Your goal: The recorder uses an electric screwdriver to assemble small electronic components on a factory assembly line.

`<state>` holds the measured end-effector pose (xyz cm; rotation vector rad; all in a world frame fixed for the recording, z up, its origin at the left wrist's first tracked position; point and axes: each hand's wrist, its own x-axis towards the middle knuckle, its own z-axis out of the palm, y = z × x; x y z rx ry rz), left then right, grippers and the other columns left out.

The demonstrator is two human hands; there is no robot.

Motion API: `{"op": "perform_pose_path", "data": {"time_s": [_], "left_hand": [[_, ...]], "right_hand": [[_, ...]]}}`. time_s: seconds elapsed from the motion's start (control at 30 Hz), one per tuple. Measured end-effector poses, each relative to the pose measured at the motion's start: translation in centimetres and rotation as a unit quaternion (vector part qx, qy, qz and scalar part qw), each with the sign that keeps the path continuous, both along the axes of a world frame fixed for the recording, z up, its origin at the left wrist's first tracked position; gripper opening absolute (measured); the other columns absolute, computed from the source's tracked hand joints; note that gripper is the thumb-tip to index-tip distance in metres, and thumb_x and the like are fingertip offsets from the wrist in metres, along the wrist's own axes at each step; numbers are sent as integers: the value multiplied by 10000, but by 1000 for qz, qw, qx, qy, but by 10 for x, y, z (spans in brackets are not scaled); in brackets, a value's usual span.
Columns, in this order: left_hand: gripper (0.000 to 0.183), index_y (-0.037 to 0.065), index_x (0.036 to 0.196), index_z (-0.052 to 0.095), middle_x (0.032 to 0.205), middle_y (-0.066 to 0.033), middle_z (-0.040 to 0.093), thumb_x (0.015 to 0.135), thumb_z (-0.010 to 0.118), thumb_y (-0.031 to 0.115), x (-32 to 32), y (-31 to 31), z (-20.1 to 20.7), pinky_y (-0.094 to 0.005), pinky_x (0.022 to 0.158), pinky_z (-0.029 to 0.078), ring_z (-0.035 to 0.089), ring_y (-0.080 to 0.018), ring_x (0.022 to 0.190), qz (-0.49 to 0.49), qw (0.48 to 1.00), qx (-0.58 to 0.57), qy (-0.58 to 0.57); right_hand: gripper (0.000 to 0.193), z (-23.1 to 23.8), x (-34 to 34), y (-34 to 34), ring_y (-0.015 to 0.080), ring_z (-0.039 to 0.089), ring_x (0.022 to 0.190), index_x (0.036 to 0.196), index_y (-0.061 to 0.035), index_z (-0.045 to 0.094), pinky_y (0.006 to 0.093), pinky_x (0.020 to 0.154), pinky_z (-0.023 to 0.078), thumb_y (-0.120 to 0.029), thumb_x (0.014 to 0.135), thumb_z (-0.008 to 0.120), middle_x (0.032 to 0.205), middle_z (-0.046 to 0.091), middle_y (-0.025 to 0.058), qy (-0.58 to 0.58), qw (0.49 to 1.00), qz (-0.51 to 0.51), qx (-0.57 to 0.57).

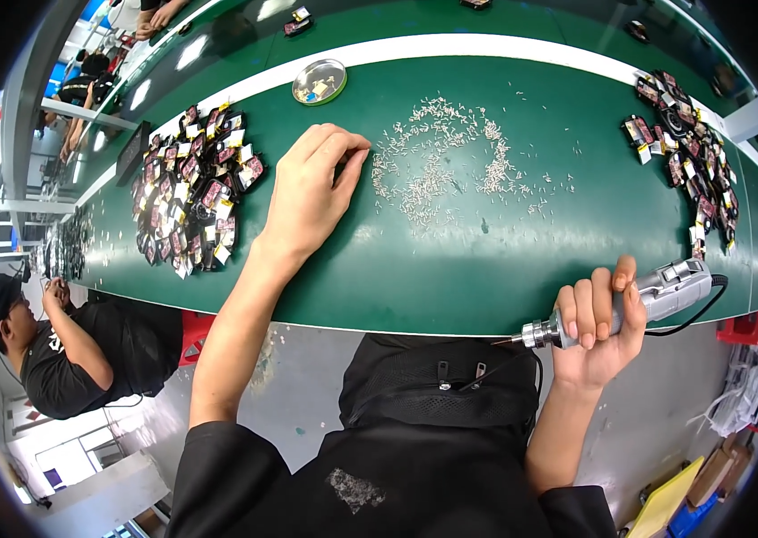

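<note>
My right hand [598,327] is wrapped round a silver electric screwdriver [657,296] at the table's near edge. Its thin bit points left, and a black cord curls from its back end. Over the green table, my left hand [311,193] has thumb and forefinger pinched together at the left rim of a spread of tiny silvery screws [433,166]. Whatever sits between those fingertips is too small to make out. Left of that hand lies a heap of small black devices [190,193] with pink-and-white faces and pale tags.
A shallow round tin [319,82] with a few small yellowish pieces stands at the far side, near a white rail [450,45]. More black devices [693,161] line the right end. A seated co-worker [83,341] in black is at the left, beside a red stool [195,336].
</note>
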<state>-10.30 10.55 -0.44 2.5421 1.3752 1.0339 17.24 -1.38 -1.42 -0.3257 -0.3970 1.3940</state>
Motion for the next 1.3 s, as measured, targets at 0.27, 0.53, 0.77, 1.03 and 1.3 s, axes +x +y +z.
{"op": "perform_pose_path", "data": {"time_s": [0.27,0.53,0.77,1.03,1.3], "left_hand": [[68,-11,806,546,715,-74,564,798,611,-30,-2,-3,-1,-264,561,434,520,-165,592,26,998,-39,-34],[53,-39,845,623,757,-73,613,796,620,-57,14,-22,17,-221,588,436,551,-112,642,-12,996,-51,-71],[113,-71,870,615,855,-111,608,767,613,-117,60,-100,12,-229,680,452,570,-130,766,-83,880,-297,-361],[154,-36,863,540,822,-145,591,932,495,94,89,-131,1,-232,615,432,522,-118,685,-183,666,-454,-562],[216,-23,851,486,759,-147,525,945,482,172,96,-136,-1,-256,507,401,496,-175,653,-198,645,-453,-583]], "right_hand": [[113,-1,-1,0,86,331,385,884,-57,425,258,433,353,-160,930,417,503,352,-12,4,1000,-3,-3],[108,-1,3,-3,89,332,386,889,-57,432,259,438,354,-156,929,414,503,351,-13,8,1000,-7,-9],[170,17,-5,7,96,369,417,941,-64,482,270,485,373,-197,949,375,523,378,-16,38,997,5,73],[115,50,-17,2,68,353,389,880,-48,481,231,465,349,-158,906,499,504,368,-35,66,993,-53,78],[109,50,-20,0,59,351,400,863,-58,476,219,478,343,-155,890,519,501,356,-50,46,995,-70,49]]}}
